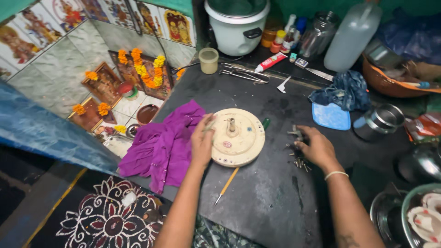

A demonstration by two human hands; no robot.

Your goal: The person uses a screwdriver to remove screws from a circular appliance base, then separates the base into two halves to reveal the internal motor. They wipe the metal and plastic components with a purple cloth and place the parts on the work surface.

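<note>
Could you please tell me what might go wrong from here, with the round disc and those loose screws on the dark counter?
1. The small screws lie loose under the right hand; a sweep could scatter them off the counter.
2. The left hand holds the cream disc near the counter edge, partly beside the purple cloth; it might slide off.
3. The screwdriver by the disc could roll away.

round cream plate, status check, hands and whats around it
Left hand rests on the round cream plate. Right hand on the small metal parts. Purple cloth and screwdriver beside the plate.
</note>
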